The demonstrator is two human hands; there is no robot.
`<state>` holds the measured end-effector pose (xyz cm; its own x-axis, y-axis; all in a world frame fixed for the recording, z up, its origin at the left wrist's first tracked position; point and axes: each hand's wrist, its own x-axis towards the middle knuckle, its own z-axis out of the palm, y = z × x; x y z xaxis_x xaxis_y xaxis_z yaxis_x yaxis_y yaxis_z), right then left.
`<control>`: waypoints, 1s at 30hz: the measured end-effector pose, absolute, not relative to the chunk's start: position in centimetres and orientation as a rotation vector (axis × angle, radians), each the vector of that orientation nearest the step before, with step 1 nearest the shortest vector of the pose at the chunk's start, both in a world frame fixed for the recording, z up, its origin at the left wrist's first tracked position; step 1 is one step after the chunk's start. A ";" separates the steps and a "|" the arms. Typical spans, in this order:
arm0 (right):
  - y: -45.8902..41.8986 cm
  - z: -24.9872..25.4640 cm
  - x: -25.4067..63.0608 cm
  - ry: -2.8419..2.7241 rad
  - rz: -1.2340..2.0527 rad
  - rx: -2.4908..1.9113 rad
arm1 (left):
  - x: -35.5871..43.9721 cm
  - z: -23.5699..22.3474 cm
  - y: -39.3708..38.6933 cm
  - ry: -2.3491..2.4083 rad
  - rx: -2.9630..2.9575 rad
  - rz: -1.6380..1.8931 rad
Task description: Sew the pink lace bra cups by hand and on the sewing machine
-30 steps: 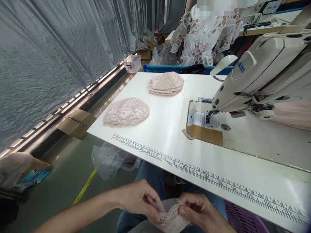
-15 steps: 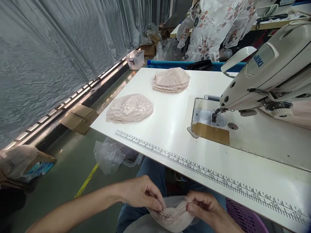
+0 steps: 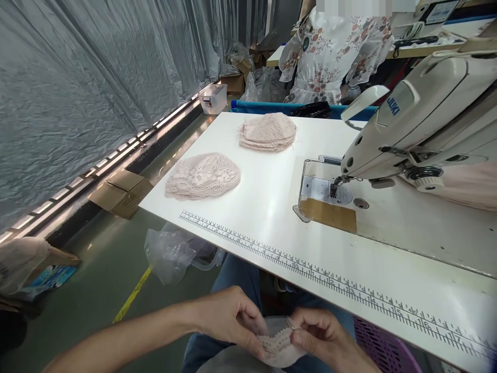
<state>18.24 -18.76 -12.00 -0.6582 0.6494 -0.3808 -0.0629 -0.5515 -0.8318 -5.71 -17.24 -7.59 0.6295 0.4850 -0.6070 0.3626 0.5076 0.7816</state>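
Observation:
Over my lap, below the table edge, both hands pinch a piece of sheer pale fabric with a scalloped lace edge (image 3: 277, 342). My left hand (image 3: 236, 321) grips its left side between thumb and bent fingers. My right hand (image 3: 324, 334) pinches the right end of the lace edge, thumb pressed against the fingers. More of the sheer cloth hangs down across my knees. On the white table (image 3: 264, 202) lie two piles of pinkish lace pieces: a nearer pile (image 3: 204, 176) at the left and a farther pile (image 3: 267, 132) behind it.
A sewing machine (image 3: 411, 119) stands at the table's right, its needle area over a metal plate (image 3: 318, 189). A printed ruler runs along the front edge. A purple basket (image 3: 382, 347) sits below right. A cardboard box (image 3: 122, 191) and plastic bag (image 3: 171, 254) lie left. A person in floral clothing (image 3: 334, 57) is opposite.
My left fingers have shifted along the lace, and the lace between my hands is more bunched and closer together. The whole view has turned slightly to the right.

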 end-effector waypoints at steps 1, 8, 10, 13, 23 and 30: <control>-18.7 -12.0 18.2 -1.177 2.234 -0.960 | -5.5 -7.7 -17.3 0.948 1.058 0.100; -18.9 -11.1 18.4 -1.372 2.174 -0.947 | -5.4 -7.3 -17.4 0.980 1.045 0.109; -18.9 -10.9 18.3 -1.431 2.127 -0.980 | -5.7 -7.2 -17.3 0.985 1.059 0.097; -19.1 -10.7 18.1 -1.476 2.092 -1.033 | -6.0 -7.0 -17.2 0.998 1.102 0.071; -19.6 -10.4 17.9 -1.463 2.087 -1.071 | -6.2 -6.6 -17.2 1.000 1.155 0.025; -19.1 -9.9 17.7 -1.509 2.111 -1.027 | -5.7 -6.4 -17.2 1.004 1.160 0.003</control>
<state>17.71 -19.13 -9.90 -0.6764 0.6458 -0.3541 0.1260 -0.3723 -0.9195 -5.74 -17.17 -6.43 0.5875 0.4785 -0.6525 0.4747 0.4492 0.7569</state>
